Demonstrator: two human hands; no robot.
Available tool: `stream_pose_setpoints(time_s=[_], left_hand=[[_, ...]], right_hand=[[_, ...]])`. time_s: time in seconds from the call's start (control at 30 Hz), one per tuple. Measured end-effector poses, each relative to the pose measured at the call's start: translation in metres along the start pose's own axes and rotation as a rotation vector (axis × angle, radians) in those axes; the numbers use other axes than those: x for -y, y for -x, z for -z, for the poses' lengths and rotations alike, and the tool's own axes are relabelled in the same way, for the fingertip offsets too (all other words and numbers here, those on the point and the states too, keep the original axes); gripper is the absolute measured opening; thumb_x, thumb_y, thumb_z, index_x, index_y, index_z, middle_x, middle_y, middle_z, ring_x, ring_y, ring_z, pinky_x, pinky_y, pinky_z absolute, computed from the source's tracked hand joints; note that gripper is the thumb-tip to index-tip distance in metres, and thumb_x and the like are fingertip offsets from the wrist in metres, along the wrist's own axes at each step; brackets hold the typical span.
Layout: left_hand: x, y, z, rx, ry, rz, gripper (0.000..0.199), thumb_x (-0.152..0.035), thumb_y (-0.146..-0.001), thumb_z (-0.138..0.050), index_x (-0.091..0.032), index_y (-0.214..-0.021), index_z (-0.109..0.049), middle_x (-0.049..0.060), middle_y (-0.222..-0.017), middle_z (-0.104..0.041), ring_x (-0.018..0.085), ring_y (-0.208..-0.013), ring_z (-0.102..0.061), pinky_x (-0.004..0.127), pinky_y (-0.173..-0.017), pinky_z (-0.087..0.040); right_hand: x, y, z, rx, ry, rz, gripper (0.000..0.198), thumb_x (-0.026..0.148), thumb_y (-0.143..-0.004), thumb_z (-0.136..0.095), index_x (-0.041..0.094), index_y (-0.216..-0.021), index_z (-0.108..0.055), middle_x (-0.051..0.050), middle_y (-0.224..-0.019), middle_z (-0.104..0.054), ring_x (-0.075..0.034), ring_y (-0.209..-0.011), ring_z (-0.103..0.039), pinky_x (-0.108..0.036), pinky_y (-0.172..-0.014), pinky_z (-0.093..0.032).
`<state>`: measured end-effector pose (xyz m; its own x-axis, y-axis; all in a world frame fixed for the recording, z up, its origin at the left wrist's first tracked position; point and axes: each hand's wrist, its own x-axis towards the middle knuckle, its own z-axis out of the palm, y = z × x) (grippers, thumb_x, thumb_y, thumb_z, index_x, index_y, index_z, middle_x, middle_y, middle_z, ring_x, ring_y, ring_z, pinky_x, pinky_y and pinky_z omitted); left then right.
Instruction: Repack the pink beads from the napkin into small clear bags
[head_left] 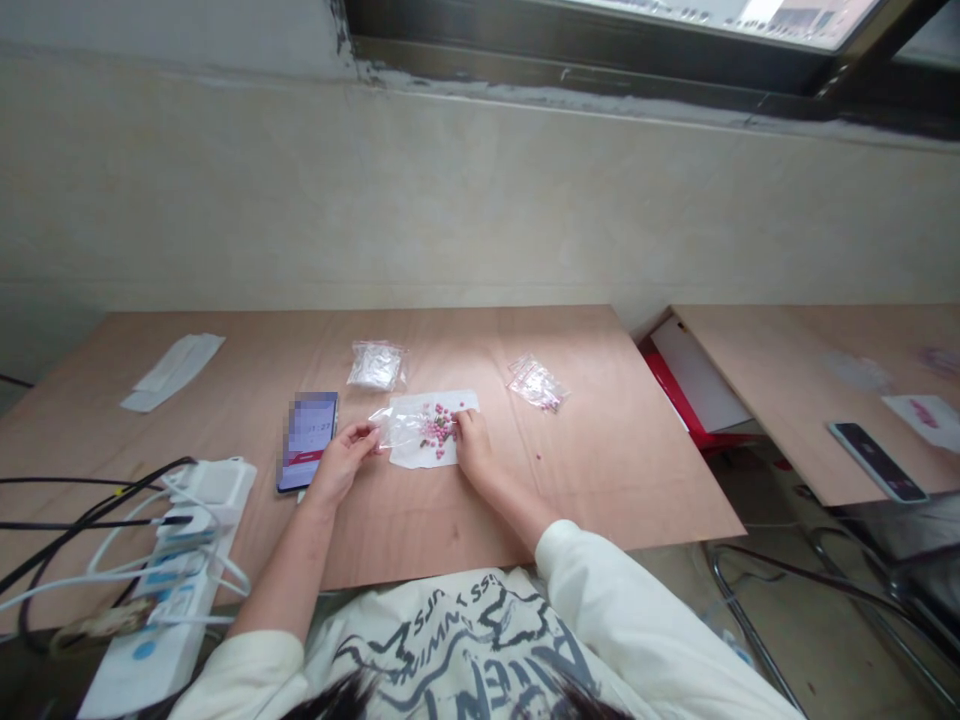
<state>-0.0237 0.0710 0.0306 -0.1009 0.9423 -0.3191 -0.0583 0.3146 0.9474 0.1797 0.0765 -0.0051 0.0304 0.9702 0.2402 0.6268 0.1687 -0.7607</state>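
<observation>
My left hand pinches a small clear plastic bag, which reaches over the left part of a white sheet. Small pink and red beads, with some green among them, lie in a cluster on the sheet. At the sheet's right edge, the fingers of my right hand are drawn together beside the beads. Whatever those fingertips hold is too small to make out.
A phone lies left of my left hand. Behind the sheet are a silvery plastic packet and a bag of pink beads. A power strip with cables sits at the table's left edge. Another phone rests on the neighbouring table.
</observation>
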Motion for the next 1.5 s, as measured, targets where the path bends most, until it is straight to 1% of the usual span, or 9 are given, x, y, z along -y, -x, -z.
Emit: stream_pose_setpoints(time_s=[0.17,0.3,0.4,0.5,0.67,0.9,1.0,1.2,1.5], left_hand=[[0.003,0.0,0.006,-0.004,-0.005,0.004,0.04,-0.038,-0.049,-0.072,-0.015,-0.079,-0.059,0.0,-0.075,-0.059,0.01,-0.062,-0.053,0.021,-0.059,-0.045],[-0.001,0.003,0.005,-0.002,0.038,0.017,0.039,-0.037,-0.051,-0.071,-0.015,-0.079,-0.058,-0.001,-0.074,-0.059,0.009,-0.06,-0.053,0.02,-0.06,-0.044],[-0.005,0.006,0.003,-0.009,0.043,0.031,0.041,-0.038,-0.047,-0.073,-0.014,-0.077,-0.057,-0.001,-0.072,-0.058,0.009,-0.057,-0.052,0.021,-0.059,-0.044],[-0.007,0.008,0.002,-0.011,0.046,0.025,0.041,-0.039,-0.047,-0.073,-0.014,-0.076,-0.057,-0.001,-0.071,-0.058,0.008,-0.057,-0.052,0.022,-0.059,-0.044],[-0.004,0.007,0.004,-0.013,0.067,0.009,0.038,-0.037,-0.048,-0.073,-0.015,-0.076,-0.058,-0.002,-0.072,-0.058,0.009,-0.06,-0.053,0.022,-0.06,-0.045],[0.005,0.001,0.005,0.006,0.083,0.018,0.035,-0.035,-0.053,-0.071,-0.015,-0.079,-0.058,-0.001,-0.076,-0.059,0.009,-0.065,-0.054,0.02,-0.06,-0.045],[0.008,0.0,0.005,0.023,0.088,0.019,0.034,-0.035,-0.054,-0.07,-0.015,-0.08,-0.058,0.0,-0.077,-0.058,0.009,-0.066,-0.053,0.02,-0.06,-0.046],[0.007,0.002,0.004,0.024,0.113,0.047,0.034,-0.033,-0.054,-0.071,-0.015,-0.079,-0.057,-0.001,-0.077,-0.057,0.009,-0.067,-0.053,0.02,-0.06,-0.046],[0.01,0.006,0.001,0.046,0.129,0.031,0.032,-0.032,-0.057,-0.07,-0.014,-0.08,-0.057,-0.002,-0.071,-0.056,0.007,-0.059,-0.051,0.021,-0.058,-0.046]], right_hand=[[0.003,0.018,0.033,-0.056,0.039,0.041,0.019,0.015,-0.078,-0.039,0.019,-0.088,-0.055,-0.007,-0.091,-0.051,-0.019,-0.087,-0.046,-0.031,-0.076,-0.037],[-0.013,0.045,0.078,-0.286,0.451,-0.26,0.02,0.021,-0.076,-0.044,0.012,-0.091,-0.053,-0.014,-0.088,-0.048,-0.026,-0.083,-0.043,-0.04,-0.073,-0.034],[-0.035,0.061,0.093,-0.284,0.608,-0.38,0.018,0.023,-0.075,-0.045,0.01,-0.085,-0.052,-0.016,-0.081,-0.048,-0.027,-0.079,-0.042,-0.039,-0.068,-0.033],[-0.052,0.07,0.097,-0.233,0.582,-0.364,0.015,0.021,-0.078,-0.038,0.013,-0.078,-0.051,-0.013,-0.077,-0.048,-0.025,-0.075,-0.043,-0.036,-0.065,-0.034],[-0.051,0.064,0.089,-0.219,0.386,-0.315,0.017,0.019,-0.078,-0.035,0.015,-0.071,-0.05,-0.01,-0.072,-0.05,-0.022,-0.07,-0.045,-0.034,-0.064,-0.035],[-0.003,0.024,0.033,-0.077,0.076,-0.103,0.011,0.017,-0.077,-0.039,0.016,-0.076,-0.05,-0.008,-0.079,-0.053,-0.019,-0.078,-0.047,-0.031,-0.07,-0.039],[0.006,0.017,0.02,-0.046,0.073,-0.071,0.009,0.019,-0.076,-0.042,0.017,-0.078,-0.05,-0.008,-0.079,-0.053,-0.02,-0.079,-0.046,-0.032,-0.071,-0.039],[-0.006,0.018,0.028,-0.223,0.261,-0.197,0.02,0.018,-0.079,-0.036,0.011,-0.091,-0.051,-0.014,-0.087,-0.051,-0.024,-0.085,-0.044,-0.037,-0.075,-0.036],[-0.008,0.018,0.019,-0.127,0.277,-0.168,0.026,0.008,-0.076,-0.033,0.012,-0.088,-0.056,-0.012,-0.084,-0.052,-0.022,-0.081,-0.044,-0.034,-0.072,-0.037]])
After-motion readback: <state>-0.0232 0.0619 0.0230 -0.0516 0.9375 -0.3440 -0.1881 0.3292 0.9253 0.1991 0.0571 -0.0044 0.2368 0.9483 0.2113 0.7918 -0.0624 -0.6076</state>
